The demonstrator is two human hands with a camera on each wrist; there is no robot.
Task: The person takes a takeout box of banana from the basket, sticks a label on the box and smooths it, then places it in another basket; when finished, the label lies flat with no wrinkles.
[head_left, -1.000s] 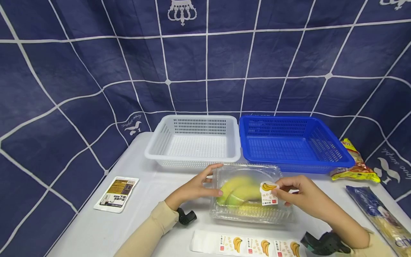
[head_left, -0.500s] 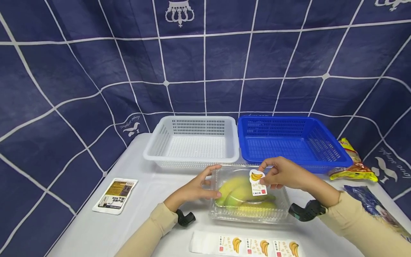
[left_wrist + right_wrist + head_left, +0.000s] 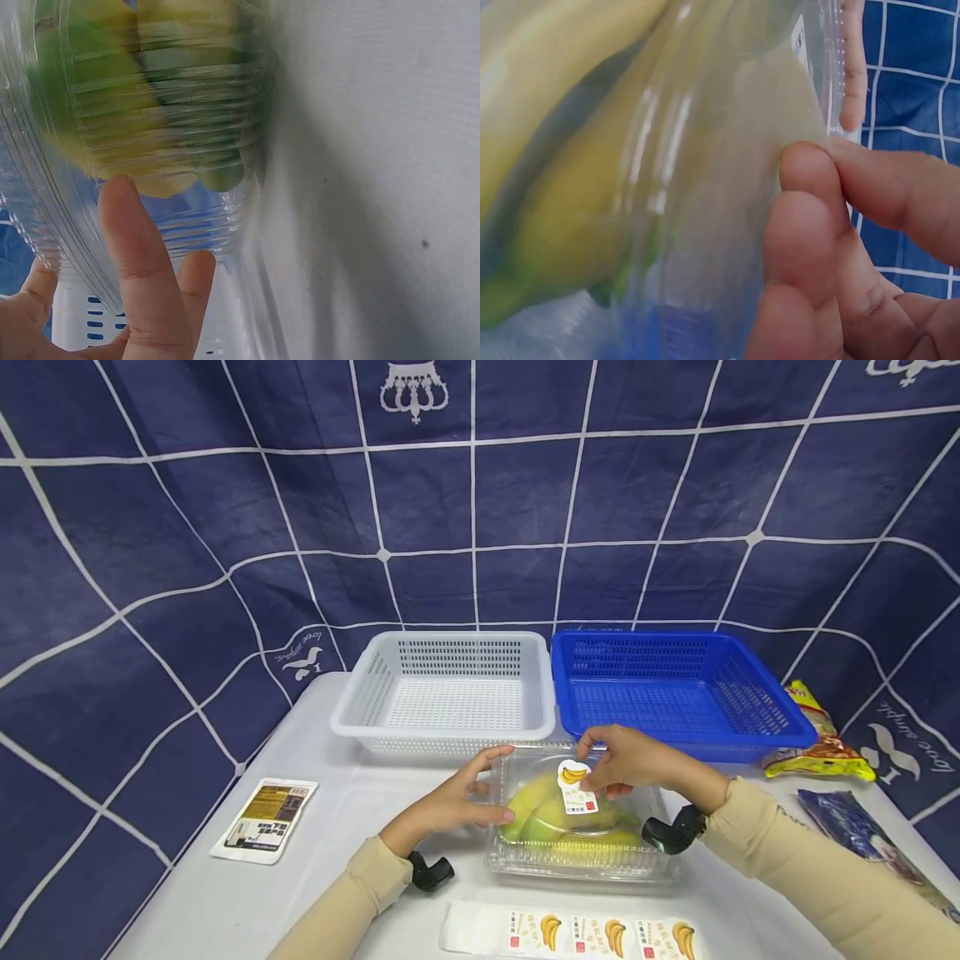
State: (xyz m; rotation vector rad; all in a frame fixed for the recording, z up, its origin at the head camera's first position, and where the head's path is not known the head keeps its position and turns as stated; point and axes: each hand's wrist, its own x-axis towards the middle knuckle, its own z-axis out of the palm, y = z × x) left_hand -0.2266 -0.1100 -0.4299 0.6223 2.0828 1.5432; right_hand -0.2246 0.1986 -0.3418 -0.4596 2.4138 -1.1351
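A clear plastic clamshell container [image 3: 637, 852] with yellow-green bananas [image 3: 540, 818] inside lies on the white table. My left hand [image 3: 450, 802] rests on its left end, the thumb on the lid and a finger at the back corner. The left wrist view shows straight, spread fingers [image 3: 142, 277] touching the ribbed wall. With thumb and forefinger my right hand [image 3: 630, 764] pinches the right edge of a white banana sticker [image 3: 576, 793] over the lid. Whether the sticker's whole back touches the lid I cannot tell. In the right wrist view the other right fingers [image 3: 799, 232] lie curled at the lid.
A strip of banana stickers [image 3: 577, 933] lies at the front. Behind the container stand a white basket [image 3: 442, 739] and a blue basket [image 3: 690, 745]. A flat white-edged packet [image 3: 264, 822] lies left; a yellow snack bag [image 3: 821, 760] and a blue packet [image 3: 862, 831] lie right.
My right hand has carried the sticker leftward from the lid's right side to nearer its middle, and come round to the back. My left hand stays on the container's left end.
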